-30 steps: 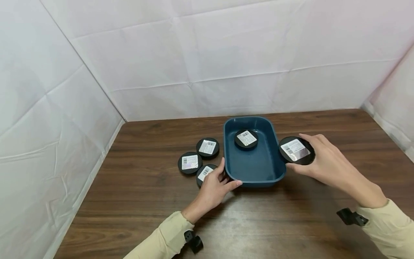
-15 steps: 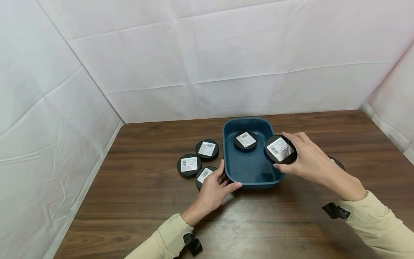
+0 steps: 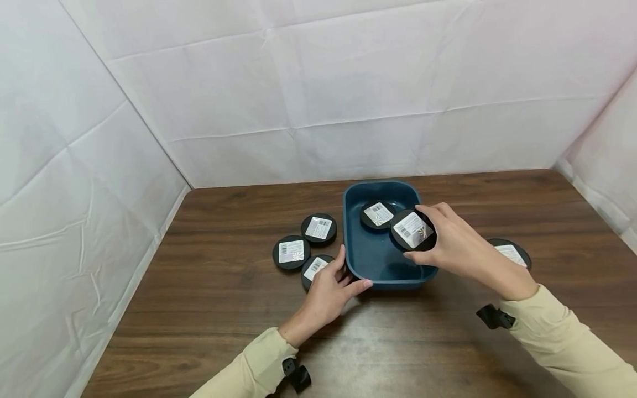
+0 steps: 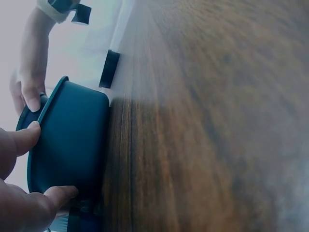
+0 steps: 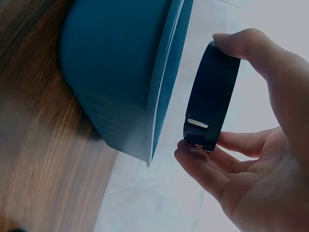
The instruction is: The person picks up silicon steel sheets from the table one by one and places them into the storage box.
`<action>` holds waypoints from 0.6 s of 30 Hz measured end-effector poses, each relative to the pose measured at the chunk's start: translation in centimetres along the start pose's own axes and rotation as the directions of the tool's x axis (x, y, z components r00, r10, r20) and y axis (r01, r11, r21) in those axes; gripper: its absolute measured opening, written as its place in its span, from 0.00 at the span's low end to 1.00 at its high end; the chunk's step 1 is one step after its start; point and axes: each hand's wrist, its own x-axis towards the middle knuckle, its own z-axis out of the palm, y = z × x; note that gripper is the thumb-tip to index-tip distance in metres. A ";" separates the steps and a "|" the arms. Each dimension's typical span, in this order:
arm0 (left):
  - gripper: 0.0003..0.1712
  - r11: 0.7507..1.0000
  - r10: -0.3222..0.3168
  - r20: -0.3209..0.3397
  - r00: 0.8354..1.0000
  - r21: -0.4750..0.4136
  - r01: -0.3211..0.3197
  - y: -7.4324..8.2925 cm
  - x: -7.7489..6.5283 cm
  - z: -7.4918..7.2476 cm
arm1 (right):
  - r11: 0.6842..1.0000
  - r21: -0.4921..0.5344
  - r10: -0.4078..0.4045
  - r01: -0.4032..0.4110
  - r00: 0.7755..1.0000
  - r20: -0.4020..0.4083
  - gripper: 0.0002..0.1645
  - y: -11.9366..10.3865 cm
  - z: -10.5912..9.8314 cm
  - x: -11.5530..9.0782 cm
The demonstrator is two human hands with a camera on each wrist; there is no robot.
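In the head view my right hand (image 3: 455, 243) grips a flat, round black container (image 3: 412, 229) with a white barcode label, holding it by its sides over the right part of a blue plastic bin (image 3: 383, 271). The right wrist view shows the thumb on one edge of this black container (image 5: 212, 94) and fingers on the other, apart from the bin's rim. Another such container (image 3: 377, 215) lies inside the bin towards the back. With thumb and fingers spread, my left hand (image 3: 325, 287) touches the bin's front left corner from outside; its thumb is at the rim.
Left of the bin, several matching containers lie close together: one at the back (image 3: 318, 228), one at the left (image 3: 291, 252) and one partly behind my left hand (image 3: 313, 269). One more container (image 3: 512, 253) sits right of the bin, partly behind my right wrist. White sheets border the brown table (image 3: 214, 320).
My right hand has carried the held container leftward from beside the bin's right rim to over its inside, uncovering another container on the right. The left hand stays at the corner.
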 end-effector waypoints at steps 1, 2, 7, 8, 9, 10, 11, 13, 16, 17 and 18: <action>0.51 1.000 0.001 -0.002 1.000 0.004 -0.001 0.0 0.0 0.0 | 1.000 0.000 -0.003 0.003 1.000 0.007 0.57 -0.1 0.0 0.2; 0.51 1.000 0.000 -0.003 1.000 0.007 0.000 0.0 0.1 0.0 | 1.000 0.000 -0.009 0.009 1.000 0.011 0.56 -0.1 0.1 0.3; 0.51 1.000 -0.005 -0.005 1.000 0.017 0.005 0.0 0.1 -0.1 | 0.999 -0.007 -0.032 0.032 0.999 0.043 0.56 -0.4 0.4 0.9; 0.51 1.000 -0.006 -0.007 1.000 0.020 0.006 0.0 0.1 -0.1 | 0.999 -0.011 -0.034 0.035 0.998 0.048 0.56 -0.4 0.5 1.1; 0.51 1.000 -0.006 -0.008 1.000 0.022 0.006 0.0 0.1 -0.1 | 0.999 -0.014 -0.035 0.036 0.998 0.055 0.56 -0.4 0.5 1.2; 0.51 1.000 -0.006 -0.008 1.000 0.025 0.006 0.0 0.1 -0.1 | 0.999 -0.016 -0.035 0.036 0.998 0.061 0.56 -0.5 0.6 1.3; 0.51 1.000 -0.005 -0.009 1.000 0.026 0.005 0.0 0.1 -0.1 | 0.999 -0.017 -0.032 0.034 0.997 0.067 0.56 -0.6 0.7 1.3; 0.51 1.000 -0.005 -0.008 1.000 0.027 0.005 0.0 0.1 -0.1 | 0.999 -0.020 -0.038 0.040 0.997 0.073 0.57 -0.6 0.9 1.5; 0.51 1.000 -0.007 -0.004 1.000 0.026 0.007 0.1 0.1 -0.1 | 0.999 -0.021 -0.045 0.047 0.996 0.079 0.57 -0.7 1.2 1.7; 0.51 1.000 -0.008 -0.004 1.000 0.024 0.008 0.1 0.0 -0.1 | 0.999 -0.020 -0.047 0.048 0.996 0.080 0.57 -0.8 1.4 1.7; 0.51 1.000 -0.009 -0.004 1.000 0.025 0.009 0.1 0.0 -0.1 | 0.999 -0.019 -0.047 0.049 0.996 0.081 0.57 -0.8 1.5 1.8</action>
